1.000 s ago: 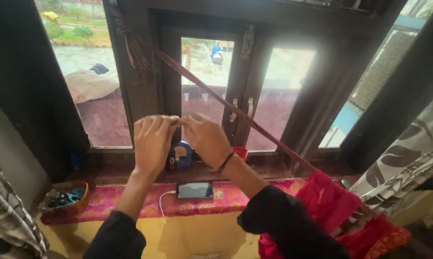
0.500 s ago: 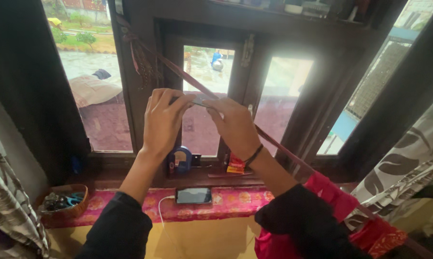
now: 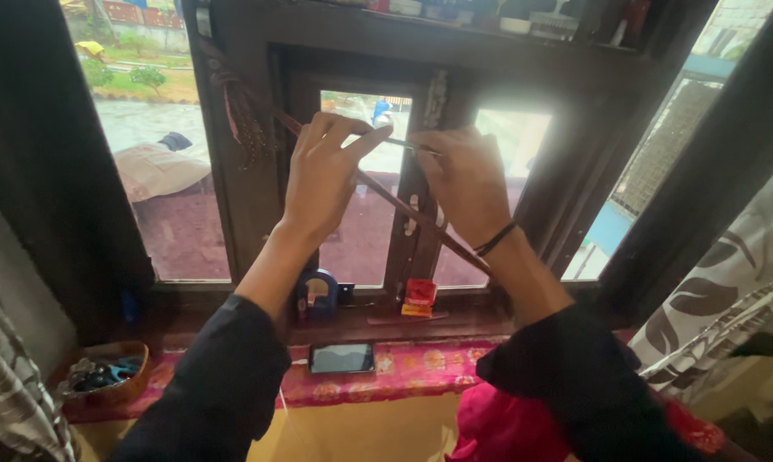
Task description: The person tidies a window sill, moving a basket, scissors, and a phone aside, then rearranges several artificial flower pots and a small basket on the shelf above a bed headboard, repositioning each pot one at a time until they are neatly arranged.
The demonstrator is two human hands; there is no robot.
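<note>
A dark wooden window frame [image 3: 420,51] fills the view, with a taut reddish band [image 3: 403,205] running slantwise across it. Both hands are raised before the panes: the left hand [image 3: 322,175] and right hand [image 3: 465,175] each pinch an end of a thin dark stick [image 3: 399,144]. A slip could drop the stick onto the phone [image 3: 342,358] on the sill's patterned cloth [image 3: 420,368]. Compared with half a second earlier, the hands are higher and further apart.

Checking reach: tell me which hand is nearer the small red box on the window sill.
Right. The right hand is raised almost directly above the small red box; the left hand is raised further off to its left.
</note>
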